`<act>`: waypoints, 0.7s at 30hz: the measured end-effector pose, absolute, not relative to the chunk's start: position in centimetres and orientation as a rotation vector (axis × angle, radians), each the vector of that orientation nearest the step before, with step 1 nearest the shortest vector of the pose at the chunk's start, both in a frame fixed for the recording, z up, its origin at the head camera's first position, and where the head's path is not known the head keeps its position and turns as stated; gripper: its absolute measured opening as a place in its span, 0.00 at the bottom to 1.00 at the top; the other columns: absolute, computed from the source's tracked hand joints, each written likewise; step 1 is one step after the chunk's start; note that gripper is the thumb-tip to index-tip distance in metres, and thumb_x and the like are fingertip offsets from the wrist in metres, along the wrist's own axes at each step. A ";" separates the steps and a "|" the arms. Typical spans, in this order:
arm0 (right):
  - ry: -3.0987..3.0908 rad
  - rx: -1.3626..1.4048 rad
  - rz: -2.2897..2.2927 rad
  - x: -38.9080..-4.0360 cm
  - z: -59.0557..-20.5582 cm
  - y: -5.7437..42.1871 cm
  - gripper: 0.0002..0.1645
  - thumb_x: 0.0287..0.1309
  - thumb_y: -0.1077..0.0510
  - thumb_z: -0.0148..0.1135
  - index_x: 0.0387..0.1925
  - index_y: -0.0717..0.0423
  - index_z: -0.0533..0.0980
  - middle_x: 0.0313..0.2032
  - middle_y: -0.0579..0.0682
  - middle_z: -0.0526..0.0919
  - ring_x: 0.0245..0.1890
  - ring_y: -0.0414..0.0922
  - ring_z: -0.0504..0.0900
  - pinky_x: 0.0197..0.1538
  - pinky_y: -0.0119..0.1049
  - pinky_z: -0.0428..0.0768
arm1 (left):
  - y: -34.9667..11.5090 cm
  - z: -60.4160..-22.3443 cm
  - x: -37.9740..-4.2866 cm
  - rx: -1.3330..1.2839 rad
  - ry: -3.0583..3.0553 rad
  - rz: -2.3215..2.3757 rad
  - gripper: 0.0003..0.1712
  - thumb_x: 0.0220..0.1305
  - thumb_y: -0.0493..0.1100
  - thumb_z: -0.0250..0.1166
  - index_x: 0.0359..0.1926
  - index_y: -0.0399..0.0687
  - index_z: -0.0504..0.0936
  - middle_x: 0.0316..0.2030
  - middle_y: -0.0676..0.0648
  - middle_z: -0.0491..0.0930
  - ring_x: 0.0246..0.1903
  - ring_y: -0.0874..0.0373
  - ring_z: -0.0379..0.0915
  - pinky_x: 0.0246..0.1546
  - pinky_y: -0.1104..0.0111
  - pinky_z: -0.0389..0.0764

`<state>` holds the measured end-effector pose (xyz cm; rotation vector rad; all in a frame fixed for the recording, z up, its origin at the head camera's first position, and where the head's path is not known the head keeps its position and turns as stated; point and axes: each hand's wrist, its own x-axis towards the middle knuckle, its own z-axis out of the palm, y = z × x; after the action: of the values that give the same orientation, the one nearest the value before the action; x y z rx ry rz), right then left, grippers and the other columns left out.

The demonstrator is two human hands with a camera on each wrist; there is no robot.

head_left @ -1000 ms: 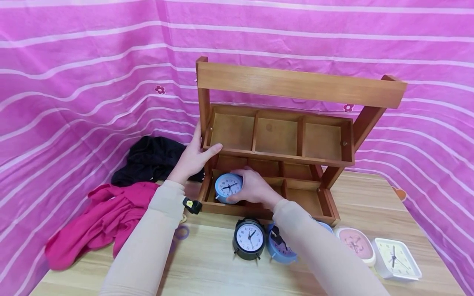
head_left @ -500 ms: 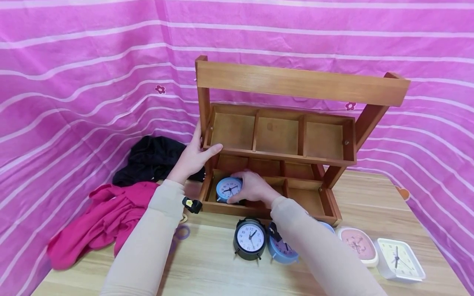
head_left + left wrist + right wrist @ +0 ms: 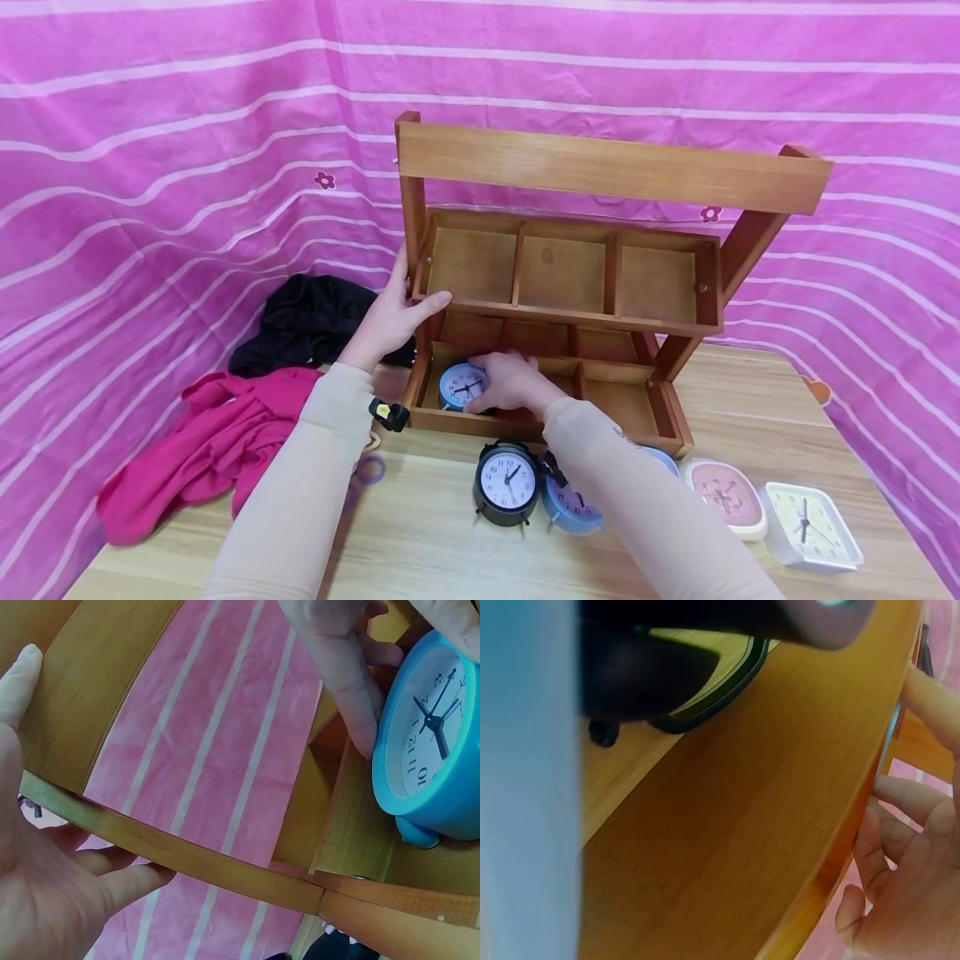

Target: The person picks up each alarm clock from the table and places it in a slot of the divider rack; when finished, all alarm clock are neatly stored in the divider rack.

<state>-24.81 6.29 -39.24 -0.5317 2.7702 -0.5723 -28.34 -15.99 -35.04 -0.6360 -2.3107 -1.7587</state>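
A brown wooden two-tier rack (image 3: pixel 566 321) with divided trays stands tilted toward the back. My left hand (image 3: pixel 390 321) grips its left side, thumb on the upper tray's front edge and fingers round the side piece. In the lower tray's left compartment sits a round blue alarm clock (image 3: pixel 461 386), its dial facing up and forward. My right hand (image 3: pixel 513 383) holds this clock by its right side, between thumb and fingers. The left wrist view shows the blue clock (image 3: pixel 427 742) close up, with fingertips at its rim.
In front of the rack stand a black alarm clock (image 3: pixel 507 481) and a blue one (image 3: pixel 570 504), partly behind my right forearm. A pink clock (image 3: pixel 723 498) and a white square clock (image 3: pixel 812 525) are further right. Pink cloth (image 3: pixel 217 442) and black cloth (image 3: pixel 303 325) lie left.
The blue clock has settled slightly lower into the left compartment, my right hand moving with it. The left hand keeps its place on the rack.
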 end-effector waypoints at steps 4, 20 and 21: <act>2.776 -0.536 -0.509 -24.7 -39.0 6.1 0.47 0.51 0.42 0.82 0.72 0.46 0.75 0.63 0.50 0.82 0.66 0.56 0.71 0.69 0.63 0.61 | -16.0 -35.0 -28.4 -0.636 -2.313 -1.767 0.57 0.72 0.48 0.69 0.82 0.83 0.37 0.80 0.47 0.57 0.71 0.43 0.67 0.68 0.43 0.72; 2.719 -0.534 -0.481 -24.3 -37.9 6.4 0.46 0.55 0.45 0.80 0.74 0.46 0.73 0.66 0.51 0.80 0.68 0.56 0.69 0.72 0.64 0.57 | -15.9 -34.9 -28.3 -0.617 -2.330 -1.765 0.57 0.71 0.51 0.69 0.82 0.85 0.36 0.80 0.48 0.56 0.72 0.42 0.66 0.68 0.42 0.71; 2.722 -0.534 -0.486 -24.2 -38.0 6.4 0.46 0.54 0.45 0.80 0.73 0.46 0.73 0.66 0.51 0.80 0.68 0.56 0.69 0.72 0.64 0.58 | -16.0 -34.9 -28.2 -0.611 -2.333 -1.764 0.57 0.71 0.52 0.69 0.82 0.85 0.36 0.80 0.48 0.56 0.72 0.42 0.66 0.67 0.41 0.71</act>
<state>-24.22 6.35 -37.97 -0.5340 2.7221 -0.4864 -28.24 -15.97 -34.89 -0.6109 -2.3332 -1.7637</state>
